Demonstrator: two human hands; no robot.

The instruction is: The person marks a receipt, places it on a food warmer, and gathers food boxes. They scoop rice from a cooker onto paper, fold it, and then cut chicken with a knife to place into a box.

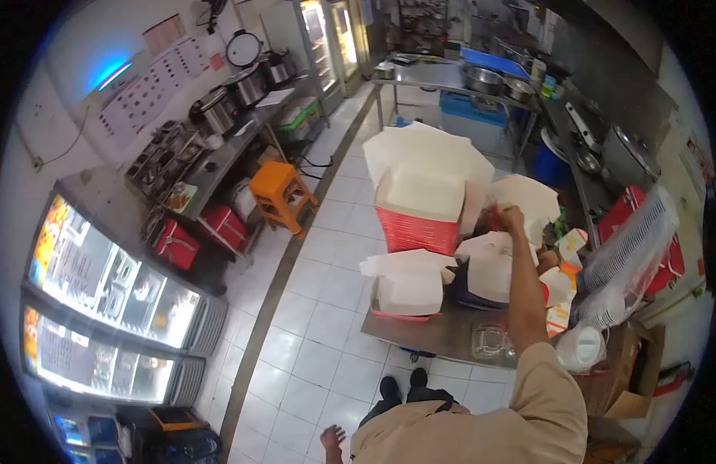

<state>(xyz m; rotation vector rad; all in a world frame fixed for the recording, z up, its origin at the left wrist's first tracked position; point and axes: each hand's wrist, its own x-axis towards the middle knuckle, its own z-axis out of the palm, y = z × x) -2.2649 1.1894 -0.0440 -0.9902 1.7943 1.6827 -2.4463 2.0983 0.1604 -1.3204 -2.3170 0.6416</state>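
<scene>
My right hand (510,220) reaches over the metal table among the paper food boxes, its fingers curled at a small reddish thing too blurred to name. To its left rises a tall stack of nested red-and-white boxes (420,224) with their lids open. Nearer me are a shorter box stack (408,294) and a dark-sided one (485,271). Beyond the hand stands another open white box (528,199). Low beside my body hangs my left hand (332,438), fingers apart and holding nothing.
A clear plastic container (491,340) lies at the table's near edge (443,348). Right of it are sleeved stacked cups (628,240), white lids (581,348) and a cardboard box (636,371). An orange stool (283,192) and glass-door fridges (114,271) stand left.
</scene>
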